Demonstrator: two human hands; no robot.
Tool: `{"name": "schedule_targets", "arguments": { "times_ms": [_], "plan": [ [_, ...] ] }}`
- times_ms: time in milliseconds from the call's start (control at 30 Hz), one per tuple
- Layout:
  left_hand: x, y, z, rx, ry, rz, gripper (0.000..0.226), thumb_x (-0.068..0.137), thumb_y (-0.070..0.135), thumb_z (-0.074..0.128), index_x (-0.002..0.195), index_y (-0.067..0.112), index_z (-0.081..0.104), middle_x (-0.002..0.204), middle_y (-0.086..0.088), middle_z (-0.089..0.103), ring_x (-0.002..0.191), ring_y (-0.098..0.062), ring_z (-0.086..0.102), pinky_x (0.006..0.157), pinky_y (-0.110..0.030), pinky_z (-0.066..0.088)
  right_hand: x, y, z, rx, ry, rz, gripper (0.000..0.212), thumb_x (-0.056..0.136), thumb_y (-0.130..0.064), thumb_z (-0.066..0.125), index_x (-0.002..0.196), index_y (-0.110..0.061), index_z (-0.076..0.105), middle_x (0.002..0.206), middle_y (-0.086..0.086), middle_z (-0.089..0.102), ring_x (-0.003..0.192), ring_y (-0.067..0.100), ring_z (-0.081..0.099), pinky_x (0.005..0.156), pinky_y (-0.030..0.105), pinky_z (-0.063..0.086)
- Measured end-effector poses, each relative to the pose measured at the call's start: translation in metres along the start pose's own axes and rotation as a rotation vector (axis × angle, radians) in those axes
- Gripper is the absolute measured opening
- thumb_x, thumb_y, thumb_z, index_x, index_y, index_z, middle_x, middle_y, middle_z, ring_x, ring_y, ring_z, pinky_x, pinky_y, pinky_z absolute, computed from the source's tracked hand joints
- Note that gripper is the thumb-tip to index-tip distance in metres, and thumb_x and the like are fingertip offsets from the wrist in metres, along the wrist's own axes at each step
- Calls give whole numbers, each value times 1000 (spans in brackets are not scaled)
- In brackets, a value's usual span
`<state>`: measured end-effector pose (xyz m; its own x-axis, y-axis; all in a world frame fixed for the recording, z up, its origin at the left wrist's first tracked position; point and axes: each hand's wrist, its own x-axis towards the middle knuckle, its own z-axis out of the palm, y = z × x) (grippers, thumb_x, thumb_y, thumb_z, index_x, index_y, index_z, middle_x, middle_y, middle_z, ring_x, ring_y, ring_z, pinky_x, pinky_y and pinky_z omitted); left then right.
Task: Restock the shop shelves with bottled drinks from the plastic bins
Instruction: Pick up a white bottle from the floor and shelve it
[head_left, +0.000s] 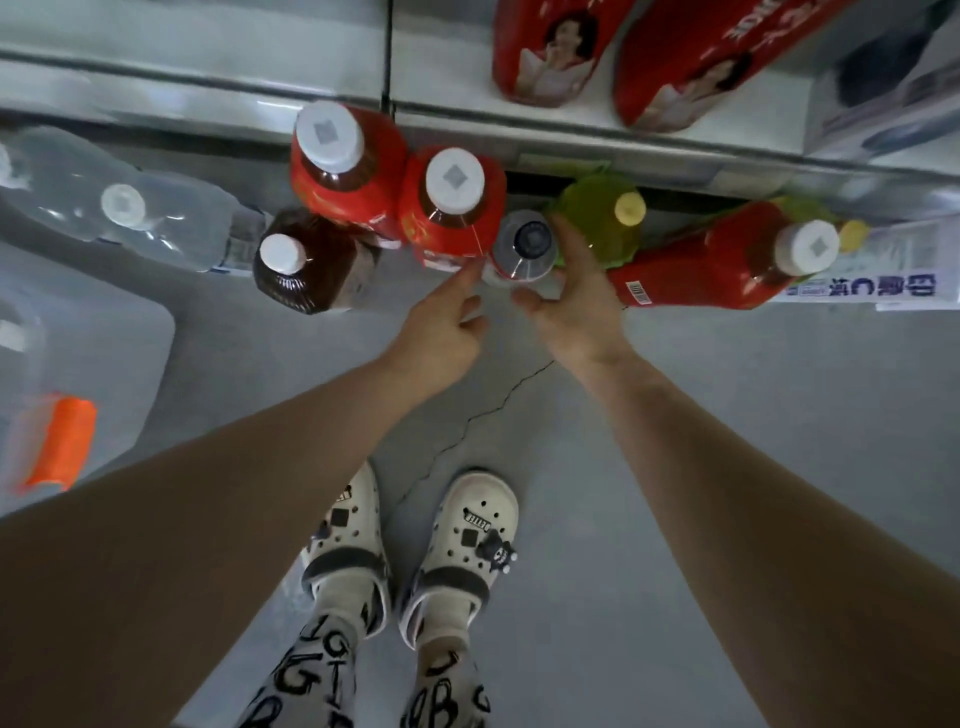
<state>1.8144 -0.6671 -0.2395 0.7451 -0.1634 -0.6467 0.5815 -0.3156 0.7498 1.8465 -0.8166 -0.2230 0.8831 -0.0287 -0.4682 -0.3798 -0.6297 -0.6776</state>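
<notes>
**Both hands at the small bottle, low by the shelf**

I'm looking straight down, and my right hand (571, 306) is wrapped round the small bottle (522, 249), the clear one with the dark cap. My thumb is underneath at its 6 o'clock and my fingers reach up its 3 o'clock side. It stands on the grey floor (727, 415) just under the shelf edge (597, 132).

My left hand (447, 325) comes in from 7 o'clock and grasps nothing. The index finger is stretched out with its tip against the bottle's left side, and the other fingers are loosely tucked.

At the small bottle's 9 o'clock, touching it, is a red bottle (452, 208) with a white cap. A second red bottle (345, 156) sits beyond that at 10 o'clock. The dark tea bottle (304, 262) is further out at 9 o'clock.

At 2 o'clock, just beside my fingers, is the green bottle (602, 221) with a yellow cap. Out at 3 o'clock a tilted red bottle (727, 262) leans away.

Far over at 9 o'clock there's a big water bottle (135, 208). The clear bin (104, 338) with the orange handle (60, 441) sits at 8 o'clock. My clogs (460, 540) are down at 6 o'clock.
</notes>
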Motion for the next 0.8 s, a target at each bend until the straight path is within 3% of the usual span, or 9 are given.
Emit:
{"name": "schedule_targets", "arguments": {
  "times_ms": [100,233,367,533,667,733,800],
  "plan": [
    [7,-5,2,2,-14,-5,65,98,-3,49,154,19,25,156,-1,33,138,-21,40,109,-23,35,0,14,8,-81,40,-80,82,78,-5,80,150,-12,40,148,9,44,132,24,51,108,39,48],
    [9,-19,3,30,-23,45,69,96,-3,51,155,22,25,155,2,37,140,-19,40,116,-35,34,-6,31,15,-126,6,-50,88,73,-3,83,149,-18,41,149,6,37,126,26,55,94,45,56],
    [7,-34,4,50,-41,14,70,96,-1,50,155,27,25,153,5,40,137,-14,42,116,-34,35,-11,36,24,-94,16,-75,80,71,-10,86,141,-18,47,139,5,48,120,19,53,94,37,53],
    [5,-46,1,17,-34,6,74,95,-4,50,156,26,22,155,5,38,140,-14,38,116,-33,34,-3,31,36,15,-30,-123,69,72,-34,82,132,-22,50,123,-3,62,112,18,60,89,36,53],
    [2,-46,-5,0,-49,-3,76,94,-2,52,155,32,23,154,9,39,140,-7,36,114,-28,35,-8,32,38,127,-76,14,67,73,-28,88,129,-23,50,114,-15,65,106,4,62,88,16,49],
    [-4,-44,-6,27,-78,-13,77,93,1,57,154,35,26,150,10,44,136,-4,40,112,-31,39,-14,34,39,250,-121,156,71,70,-35,88,130,-25,51,115,-15,69,108,5,66,96,29,53],
    [-11,-45,-9,69,-117,-58,81,89,3,62,153,37,26,148,6,47,134,-14,46,110,-42,41,-22,38,36,346,-153,251,70,71,-37,87,131,-22,53,116,-6,72,107,12,69,98,42,55]
  ]
}}
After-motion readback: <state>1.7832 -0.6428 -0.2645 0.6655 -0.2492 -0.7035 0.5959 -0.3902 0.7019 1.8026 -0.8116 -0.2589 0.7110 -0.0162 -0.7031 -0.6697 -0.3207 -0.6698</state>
